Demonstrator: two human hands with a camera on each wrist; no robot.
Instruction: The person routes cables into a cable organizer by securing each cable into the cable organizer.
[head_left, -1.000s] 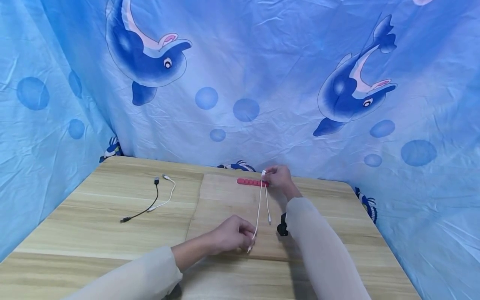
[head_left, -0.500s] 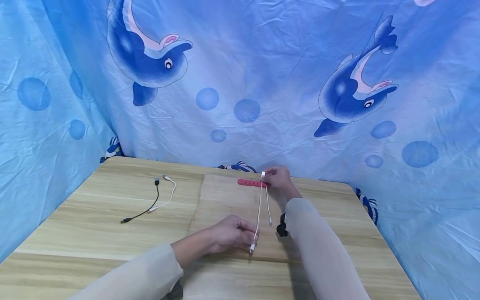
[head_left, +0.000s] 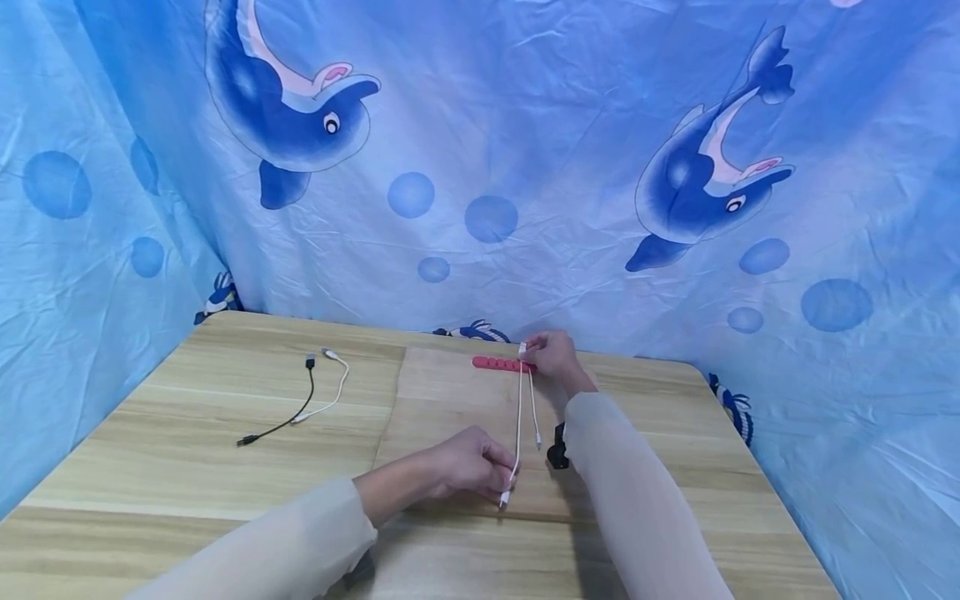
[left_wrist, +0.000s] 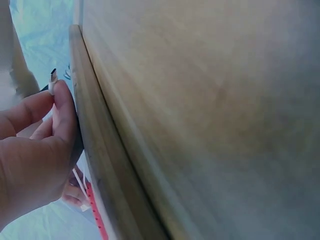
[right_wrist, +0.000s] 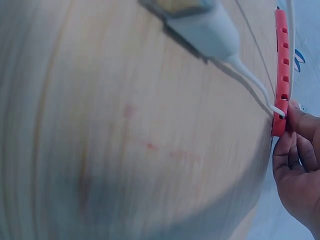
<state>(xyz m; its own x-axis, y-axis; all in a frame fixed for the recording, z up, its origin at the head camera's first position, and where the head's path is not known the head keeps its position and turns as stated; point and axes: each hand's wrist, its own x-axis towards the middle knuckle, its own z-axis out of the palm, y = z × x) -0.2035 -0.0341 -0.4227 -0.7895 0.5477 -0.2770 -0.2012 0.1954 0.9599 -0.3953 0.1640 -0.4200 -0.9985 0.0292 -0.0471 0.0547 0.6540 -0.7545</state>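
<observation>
My left hand (head_left: 471,465) pinches a white USB cable (head_left: 519,417) near its lower plug (left_wrist: 52,82) between thumb and fingers. The cable runs up, nearly straight, to my right hand (head_left: 552,353), which holds the other end by its white USB plug (head_left: 523,350). That hand is at the right end of a red cable holder (head_left: 495,363), a strip with several slots. A second white cable (head_left: 534,412) sits in the slot nearest this end, seen closely in the right wrist view, and its plug (right_wrist: 215,35) lies toward me. My right fingers partly hide the holder's end.
Left on the wooden table (head_left: 187,467) lie a black USB cable (head_left: 309,396) and a short white cable (head_left: 343,383), their lower parts meeting. A thin board (head_left: 442,400) lies under the work. A blue dolphin-print curtain (head_left: 480,150) hangs behind and at the sides.
The lower plug in my left fingers has shifted slightly right and is more exposed than a second ago. The right hand stays at the holder's end. The view has shifted slightly.
</observation>
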